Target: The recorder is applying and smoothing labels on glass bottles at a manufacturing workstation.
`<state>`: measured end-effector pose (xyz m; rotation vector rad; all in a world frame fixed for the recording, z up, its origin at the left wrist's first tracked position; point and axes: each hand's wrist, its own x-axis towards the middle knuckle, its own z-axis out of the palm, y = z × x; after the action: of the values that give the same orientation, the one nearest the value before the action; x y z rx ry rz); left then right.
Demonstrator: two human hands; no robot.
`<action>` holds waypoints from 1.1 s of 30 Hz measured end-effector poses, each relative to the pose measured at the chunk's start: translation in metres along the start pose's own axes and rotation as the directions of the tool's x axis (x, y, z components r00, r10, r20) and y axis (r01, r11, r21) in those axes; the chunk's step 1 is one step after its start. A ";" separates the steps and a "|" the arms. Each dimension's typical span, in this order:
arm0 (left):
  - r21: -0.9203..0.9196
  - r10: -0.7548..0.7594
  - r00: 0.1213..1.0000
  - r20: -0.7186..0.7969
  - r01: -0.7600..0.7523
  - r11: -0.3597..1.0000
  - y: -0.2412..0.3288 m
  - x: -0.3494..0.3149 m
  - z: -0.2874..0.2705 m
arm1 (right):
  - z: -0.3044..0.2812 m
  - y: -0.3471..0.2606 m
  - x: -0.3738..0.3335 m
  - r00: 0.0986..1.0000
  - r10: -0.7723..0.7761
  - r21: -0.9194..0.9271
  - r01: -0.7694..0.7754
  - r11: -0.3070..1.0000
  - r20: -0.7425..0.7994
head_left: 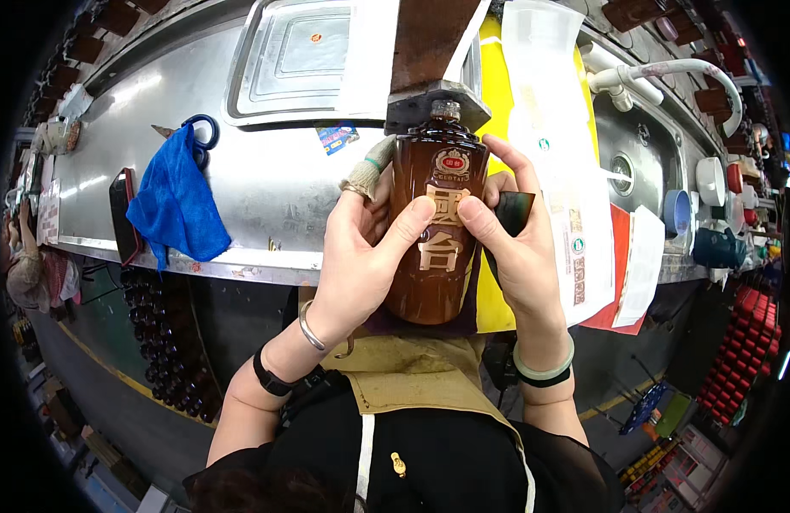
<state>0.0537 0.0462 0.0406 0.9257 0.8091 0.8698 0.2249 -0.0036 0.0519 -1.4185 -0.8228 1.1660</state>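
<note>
A brown glossy bottle (429, 295) with raised gold characters and a round emblem lies tilted before me, its neck pointing away. My left hand (354, 244) grips its left side, thumb pressed on the front. One left finger wears a pale cloth cover (362, 178) with a green band. From the right, my right hand (527, 256) holds the same bottle, its thumb beside the gold characters. A dark, flat, glossy piece (514, 210) is tucked between the right thumb and fingers. The bottle's neck touches or nearly touches a dark block (463, 107); I cannot tell which.
On the steel counter (266, 201) lie a blue cloth (179, 201), scissors (205, 134), a phone (123, 214) and a small blue card (337, 136). A metal tray (249, 85) stands behind. White paper strips (553, 197) cover yellow material. A sink (647, 162) with a curved tap is at right.
</note>
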 end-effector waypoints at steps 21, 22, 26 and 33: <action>-0.068 -0.033 0.999 -0.032 0.031 0.997 0.002 0.003 0.002 | -0.002 0.004 0.004 1.000 0.010 0.055 -0.010 0.998 -0.002; -0.070 -0.042 0.998 -0.041 0.039 0.997 0.002 0.003 0.003 | -0.001 0.004 0.004 1.000 0.013 0.048 -0.013 0.999 -0.004; -0.081 -0.047 0.997 -0.056 0.042 0.996 0.002 0.004 0.005 | -0.001 0.003 0.003 1.000 0.015 0.055 -0.015 0.998 -0.005; -0.074 -0.040 0.998 -0.051 0.036 0.997 0.002 0.005 0.004 | -0.002 0.005 0.003 1.000 0.001 0.056 -0.001 0.998 -0.003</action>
<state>0.0589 0.0494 0.0426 0.8234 0.8322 0.8885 0.2268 -0.0017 0.0464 -1.3745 -0.7817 1.1791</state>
